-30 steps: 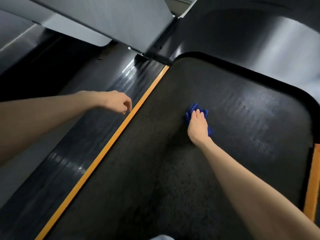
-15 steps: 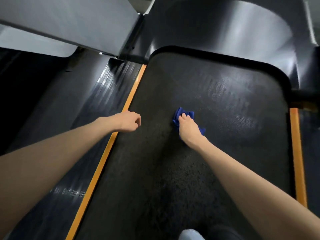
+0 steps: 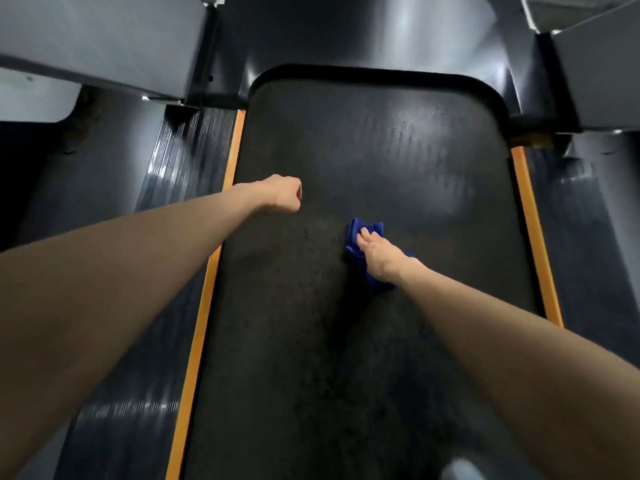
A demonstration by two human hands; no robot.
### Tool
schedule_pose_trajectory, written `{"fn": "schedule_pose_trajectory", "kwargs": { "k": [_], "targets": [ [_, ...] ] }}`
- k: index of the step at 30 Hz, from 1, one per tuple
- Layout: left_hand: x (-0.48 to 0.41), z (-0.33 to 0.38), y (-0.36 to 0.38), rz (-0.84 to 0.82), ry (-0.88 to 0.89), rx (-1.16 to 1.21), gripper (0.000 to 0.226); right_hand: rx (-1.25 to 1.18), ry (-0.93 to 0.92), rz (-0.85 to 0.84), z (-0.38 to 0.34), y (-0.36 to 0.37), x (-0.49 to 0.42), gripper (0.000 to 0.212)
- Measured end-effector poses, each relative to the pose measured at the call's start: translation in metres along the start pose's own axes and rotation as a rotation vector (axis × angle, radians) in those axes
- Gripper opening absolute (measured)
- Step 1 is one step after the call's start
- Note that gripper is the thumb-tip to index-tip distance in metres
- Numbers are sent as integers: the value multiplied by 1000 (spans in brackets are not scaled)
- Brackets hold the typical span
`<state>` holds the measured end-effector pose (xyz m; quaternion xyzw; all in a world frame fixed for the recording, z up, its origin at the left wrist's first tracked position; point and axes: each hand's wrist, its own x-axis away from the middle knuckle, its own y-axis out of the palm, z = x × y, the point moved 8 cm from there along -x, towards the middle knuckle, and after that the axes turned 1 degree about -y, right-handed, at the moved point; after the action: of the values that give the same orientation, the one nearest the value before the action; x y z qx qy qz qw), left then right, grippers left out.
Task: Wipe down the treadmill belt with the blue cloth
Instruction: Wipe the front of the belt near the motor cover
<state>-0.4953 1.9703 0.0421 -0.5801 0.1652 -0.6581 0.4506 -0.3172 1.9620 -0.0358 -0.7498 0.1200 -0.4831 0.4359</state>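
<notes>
Mid-wipe, pressing the blue cloth [image 3: 355, 233] onto the middle of the treadmill belt [image 3: 346, 150] under a seemingly flat-fingered right hand [image 3: 379, 252], with the left hand [image 3: 282, 195] clenched on nothing nearby; next needing a firm sweep across the remaining belt.

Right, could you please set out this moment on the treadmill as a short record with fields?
surface: treadmill belt, dark and textured
tool: blue cloth, bunched, lying on the belt near its middle
right hand: presses down on the blue cloth
left hand: curled in a fist, holds nothing, over the belt's left part
left hand contact with belt: cannot tell
edges: orange strips run along both sides of the belt
</notes>
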Motion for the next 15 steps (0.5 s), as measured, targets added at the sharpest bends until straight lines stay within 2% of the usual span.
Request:
{"fn": "schedule_pose_trajectory", "kwargs": {
  "k": [3, 5, 7, 8, 10, 12, 13, 15],
  "targets": [
    [-3, -19, 11, 56, -87, 30, 36, 21, -29, 168, 7, 6, -1, 63],
    [0, -40, 21, 147, -191, 113, 35, 49, -131, 238, 15, 12, 4, 65],
    [6, -54, 26, 233, -245, 169, 34, -23, -188, 344, 22, 10, 8, 66],
    [10, -57, 29, 265, -240, 186, 34, -130, -155, 412, 25, 6, 7, 67],
    [18, -63, 39, 279, -223, 246, 32, -410, 88, 555, 41, -8, -6, 66],
    [31, -66, 51, 259, -205, 311, 31, -535, 274, 650, 37, -16, -22, 55],
    [39, -67, 53, 268, -198, 333, 31, -505, 251, 676, 21, -21, -30, 50],
    [49, -72, 52, 298, -199, 358, 32, -342, -2, 609, -35, -21, -42, 56]
  ]
}}
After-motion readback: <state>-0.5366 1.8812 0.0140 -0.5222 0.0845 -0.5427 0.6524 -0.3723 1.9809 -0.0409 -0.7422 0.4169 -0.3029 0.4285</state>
